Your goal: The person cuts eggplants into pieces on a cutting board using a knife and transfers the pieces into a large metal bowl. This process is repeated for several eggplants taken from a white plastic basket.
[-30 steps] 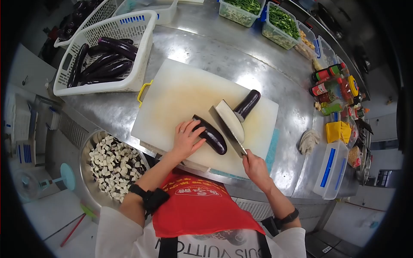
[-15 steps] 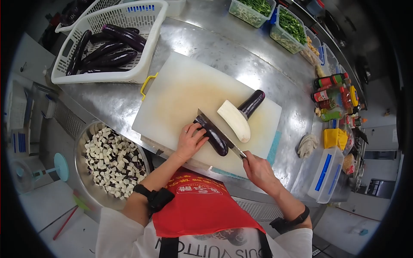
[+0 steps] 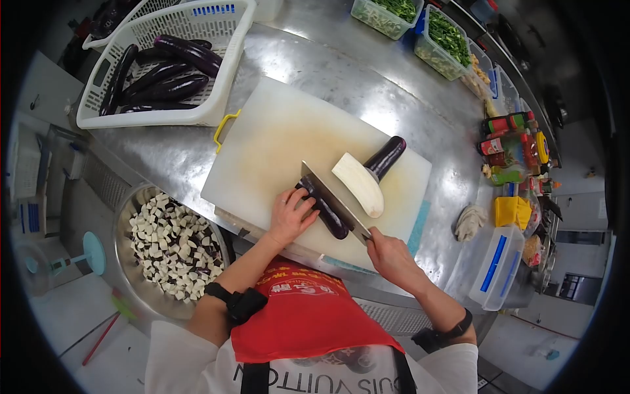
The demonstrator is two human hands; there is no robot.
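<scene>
My left hand [image 3: 289,215] is closed over a purple eggplant piece [image 3: 335,224], fingers bent and pressing it to the white cutting board [image 3: 282,125]. In my right hand [image 3: 394,259] is the handle of a wide kitchen knife [image 3: 336,199], whose blade runs alongside the eggplant on its right. Just past the blade lies an eggplant half [image 3: 359,184] with its pale cut face up. Behind that half rests another eggplant piece [image 3: 386,157], skin side showing.
A white basket [image 3: 216,108] of whole eggplants stands at upper left. Below it, a metal bowl [image 3: 125,262] holds diced eggplant [image 3: 174,246]. Tubs of chopped greens [image 3: 448,39], bottles [image 3: 502,144], a crumpled cloth [image 3: 470,222] and a plastic container [image 3: 495,276] line the right side.
The knife has tilted, so more of its blade face shows, and its handle end has shifted slightly left. My left hand stays on the eggplant piece.
</scene>
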